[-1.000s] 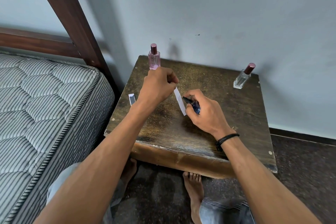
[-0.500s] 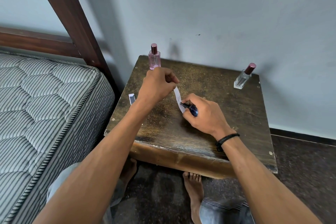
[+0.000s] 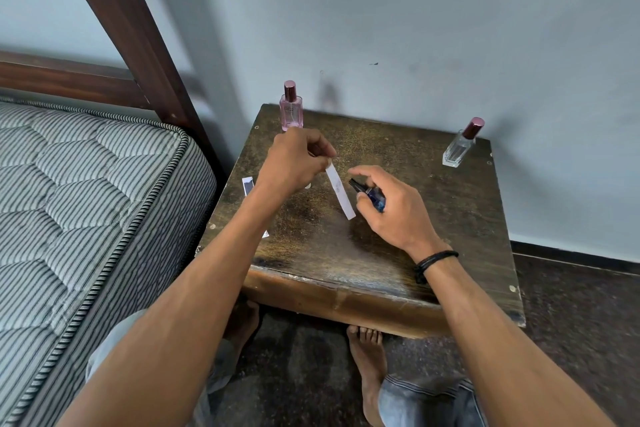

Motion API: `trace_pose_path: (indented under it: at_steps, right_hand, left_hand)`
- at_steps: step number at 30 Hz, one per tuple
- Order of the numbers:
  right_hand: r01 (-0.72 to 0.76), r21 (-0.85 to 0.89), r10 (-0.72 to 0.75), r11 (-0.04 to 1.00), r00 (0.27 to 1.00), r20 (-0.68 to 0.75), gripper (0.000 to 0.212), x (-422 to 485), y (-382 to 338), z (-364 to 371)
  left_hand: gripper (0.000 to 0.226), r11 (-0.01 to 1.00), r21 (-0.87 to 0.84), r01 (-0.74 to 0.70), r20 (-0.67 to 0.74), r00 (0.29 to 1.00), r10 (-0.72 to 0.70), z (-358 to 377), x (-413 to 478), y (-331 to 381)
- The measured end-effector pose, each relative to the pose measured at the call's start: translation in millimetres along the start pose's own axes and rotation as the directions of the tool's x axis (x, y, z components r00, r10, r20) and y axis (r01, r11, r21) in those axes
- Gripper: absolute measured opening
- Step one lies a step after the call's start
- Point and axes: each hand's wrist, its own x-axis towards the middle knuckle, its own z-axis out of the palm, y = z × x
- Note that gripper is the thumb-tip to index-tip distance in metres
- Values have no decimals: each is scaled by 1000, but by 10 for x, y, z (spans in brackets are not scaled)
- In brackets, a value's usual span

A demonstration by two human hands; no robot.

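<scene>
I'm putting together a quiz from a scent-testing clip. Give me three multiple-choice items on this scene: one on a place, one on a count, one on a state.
1. Where on the table does the pink bottle stand?
A) far left corner
B) near right corner
C) middle

2. How many bottles with dark red caps stand on the table?
A) one
B) two
C) four

3. How does the left hand deal with the white paper strip?
A) pinches its upper end
B) presses it flat under an open palm
C) does not touch it

Answers:
1 A: it stands by the wall at the far left corner.
2 B: the pink one and the clear bottle at the far right.
3 A: the strip slants down from the fingers, next to the blue bottle that the right hand holds.
</scene>
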Motion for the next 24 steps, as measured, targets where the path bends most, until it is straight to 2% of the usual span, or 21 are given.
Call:
trace_pose_path:
  at_steps: [8, 24]
  right_hand:
    - [13, -5, -13, 1000, 998, 64, 29, 0, -27, 5]
    - [-49, 54, 43, 997, 993, 107, 33, 7, -26, -23]
  left_hand:
    - [13, 999, -41, 6, 18, 1000, -5, 15, -2, 0]
    - [18, 1000, -1, -24, 20, 1000, 24, 54, 20, -52]
